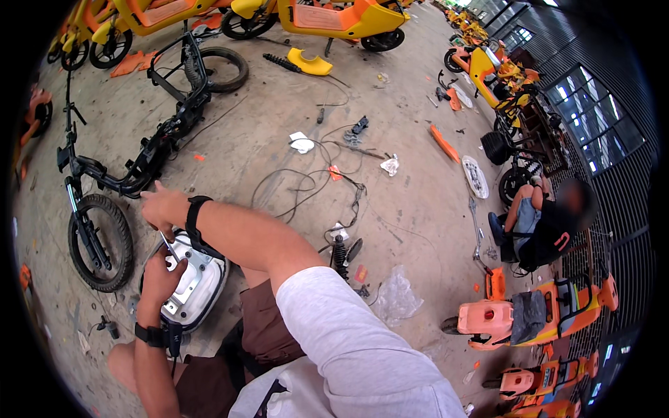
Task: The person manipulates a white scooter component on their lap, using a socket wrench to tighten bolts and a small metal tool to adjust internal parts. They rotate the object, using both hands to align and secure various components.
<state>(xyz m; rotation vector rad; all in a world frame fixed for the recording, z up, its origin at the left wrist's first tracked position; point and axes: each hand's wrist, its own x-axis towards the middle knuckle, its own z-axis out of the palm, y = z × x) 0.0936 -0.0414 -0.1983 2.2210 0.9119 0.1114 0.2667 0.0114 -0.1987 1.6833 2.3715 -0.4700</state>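
The white seat base [208, 280] lies before my shorts [268, 313]. My left hand [162, 279] rests on it, its grip too hidden to tell; my right hand [166, 207], mostly closed, holds a thin tool [168, 245] over it. Beyond is a black frame [155, 148].

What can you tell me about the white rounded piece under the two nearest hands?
The white rounded piece is oblong and plastic-looking, edged by a dark rim. A pale, metal-looking plate with holes sits on its upward face. It lies plate side up, close before the seated worker. The left hand covers part of its left side; the right hand is over its far end, a slim metal rod between them. Its underside is hidden.
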